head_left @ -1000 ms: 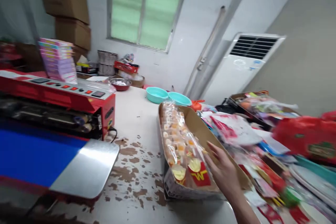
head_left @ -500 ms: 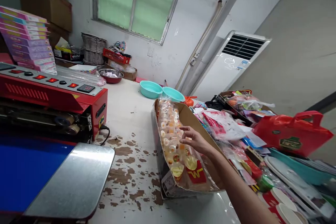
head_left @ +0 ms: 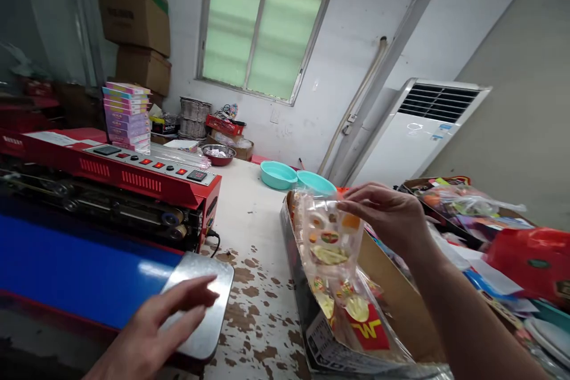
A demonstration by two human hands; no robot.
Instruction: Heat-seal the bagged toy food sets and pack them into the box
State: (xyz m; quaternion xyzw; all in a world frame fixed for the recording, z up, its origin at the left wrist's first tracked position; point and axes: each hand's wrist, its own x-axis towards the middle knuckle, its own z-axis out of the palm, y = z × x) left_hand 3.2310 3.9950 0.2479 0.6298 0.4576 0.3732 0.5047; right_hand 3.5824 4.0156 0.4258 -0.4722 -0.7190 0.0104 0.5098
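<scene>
A pale wall (head_left: 285, 136) backs the room, and in front of it runs a white table (head_left: 249, 208) whose surface is worn to brown patches. A red machine (head_left: 133, 184) with a blue belt (head_left: 75, 261) takes up the left side, ending in a metal plate (head_left: 218, 285). A white air conditioner (head_left: 409, 142) stands at the right, a green-paned window (head_left: 262, 29) is set in the wall, and cartons (head_left: 133, 18) are stacked at the far left. Nearer, an open cardboard box (head_left: 394, 291) holds clear packets (head_left: 356, 309) with food-shaped pieces inside. 2 turquoise basins (head_left: 278, 175) sit side by side beyond it. The left hand (head_left: 158, 320) is above the metal plate, its fingers spread and grasping nothing; whether they touch the plate cannot be told. The right hand (head_left: 396, 214) pinches the top edge of 1 clear packet (head_left: 329, 237) between thumb and fingers. That packet hangs roughly upright over the open box, in front of the others; whether its lower edge touches them is unclear.
</scene>
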